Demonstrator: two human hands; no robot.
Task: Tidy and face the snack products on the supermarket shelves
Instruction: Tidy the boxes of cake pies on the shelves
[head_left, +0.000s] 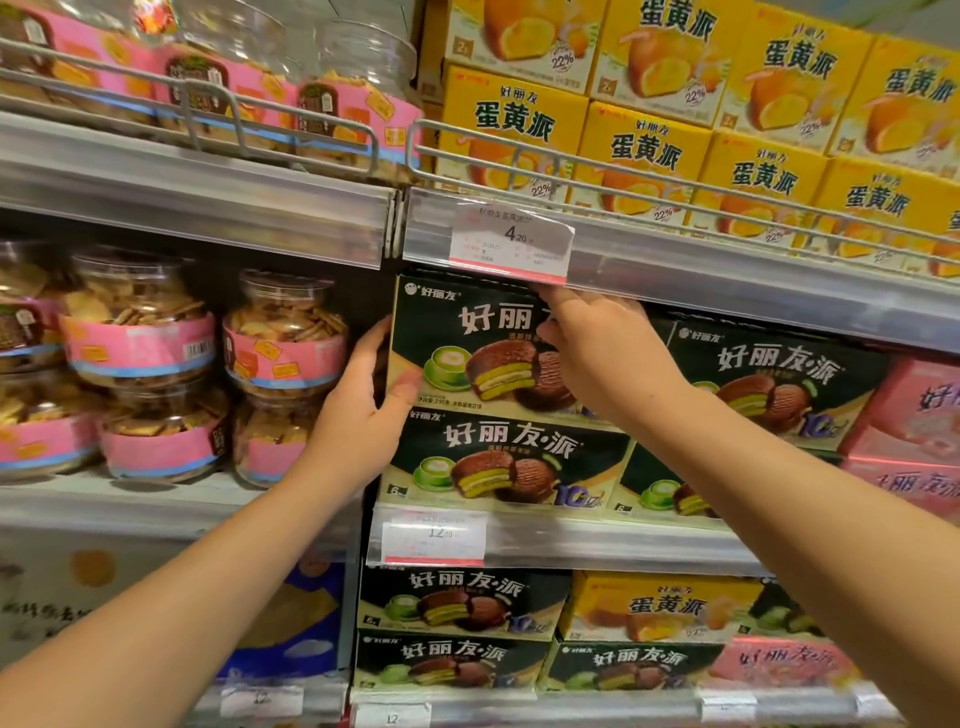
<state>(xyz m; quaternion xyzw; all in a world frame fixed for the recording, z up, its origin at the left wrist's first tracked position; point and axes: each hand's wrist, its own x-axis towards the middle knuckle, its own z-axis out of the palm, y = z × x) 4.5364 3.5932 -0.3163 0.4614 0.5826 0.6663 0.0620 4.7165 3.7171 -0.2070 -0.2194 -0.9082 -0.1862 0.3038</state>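
Observation:
A dark green matcha pie box sits on top of a matching box on the middle shelf, its front tipped outward. My left hand grips its left edge, thumb on the front lower corner and fingers round the side. My right hand holds the box's upper right part, fingers curled over the front just under the shelf rail above. Another green box stands to the right, set further back.
Clear jars of crackers with pink labels fill the left bay. Yellow pie boxes stack on the upper shelf behind a wire rail. Pink boxes stand at far right. A price tag hangs just above my right hand.

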